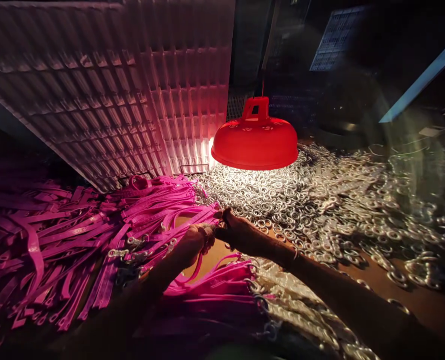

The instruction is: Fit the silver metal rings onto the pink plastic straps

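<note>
Both hands meet just below the red lamp [255, 140]: left hand [196, 239] and right hand [234, 231] pinched shut on one pink strap [203, 214]. Risk: dim light, the small ring slips into the ring pile [320, 200] beside the lamp.

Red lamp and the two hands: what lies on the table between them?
In the head view, a heap of metal rings covers the stretch from the red lamp to the left hand and right hand.

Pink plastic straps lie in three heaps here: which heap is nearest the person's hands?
The bundle of pink plastic straps lying directly below both hands, nearest the camera; the other heaps spread away to the left.
</note>
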Tool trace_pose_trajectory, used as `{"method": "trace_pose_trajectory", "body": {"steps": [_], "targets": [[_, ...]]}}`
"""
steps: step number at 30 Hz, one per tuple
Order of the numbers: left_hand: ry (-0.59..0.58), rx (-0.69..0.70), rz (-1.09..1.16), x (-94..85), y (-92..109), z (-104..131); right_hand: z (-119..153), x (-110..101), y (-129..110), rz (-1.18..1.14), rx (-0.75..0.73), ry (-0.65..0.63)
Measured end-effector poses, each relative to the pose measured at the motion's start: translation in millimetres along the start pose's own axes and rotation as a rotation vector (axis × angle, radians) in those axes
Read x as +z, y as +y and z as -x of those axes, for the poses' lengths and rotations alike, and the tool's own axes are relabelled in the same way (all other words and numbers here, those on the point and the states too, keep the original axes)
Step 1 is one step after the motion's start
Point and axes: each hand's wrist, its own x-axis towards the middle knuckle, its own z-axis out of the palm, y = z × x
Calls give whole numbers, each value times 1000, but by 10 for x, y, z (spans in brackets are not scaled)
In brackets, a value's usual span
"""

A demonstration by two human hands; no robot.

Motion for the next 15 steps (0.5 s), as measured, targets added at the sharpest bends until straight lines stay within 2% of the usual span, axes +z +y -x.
{"method": "trace_pose_trajectory", "body": {"steps": [3,6,10,15], "targets": [[-105,-69,-99,26,293,204,343,-29,-246,47,26,-86],[-243,-50,-205,74,386,451,726,44,-459,79,56,-51],[-377,-71,-251,167,200,749,1148,191,-586,27,143,-3],[-428,-134,-213,231,-109,1039,1488,346,-560,6,228,-77]]}}
